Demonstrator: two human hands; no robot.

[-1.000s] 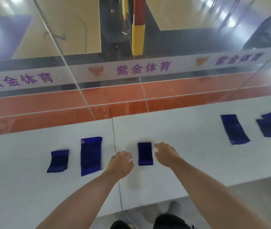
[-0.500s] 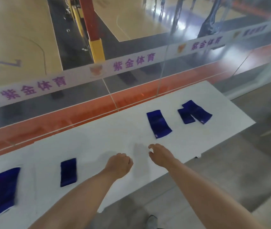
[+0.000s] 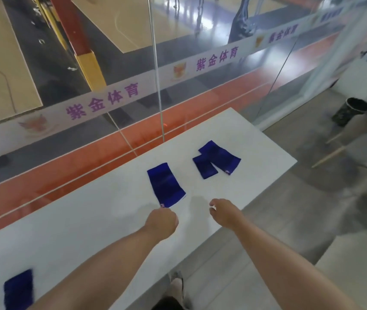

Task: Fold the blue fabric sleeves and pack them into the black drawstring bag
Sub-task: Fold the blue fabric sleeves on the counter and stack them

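Left hand (image 3: 161,222) is being held fisted, empty, beside a flat rectangular blue sleeve (image 3: 166,185) near the table's (image 3: 88,220) front edge. Right hand (image 3: 221,210) is being held loose, empty.

I count four blue sleeves: centre sleeve (image 3: 166,184), small sleeve (image 3: 205,168) overlapping long sleeve (image 3: 221,157) at centre right, lower-left sleeve (image 3: 18,289). One tabletop (image 3: 77,231), one dark bin (image 3: 352,110) at right.

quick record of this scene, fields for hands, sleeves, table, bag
left hand: curled, at near corner of middle sleeve; contact unclear
right hand: loosely curled, holding nothing, over table edge
sleeves: four blue; middle sleeve flat, far pair overlapping, left sleeve cut off by frame
table: white
bag: not in view
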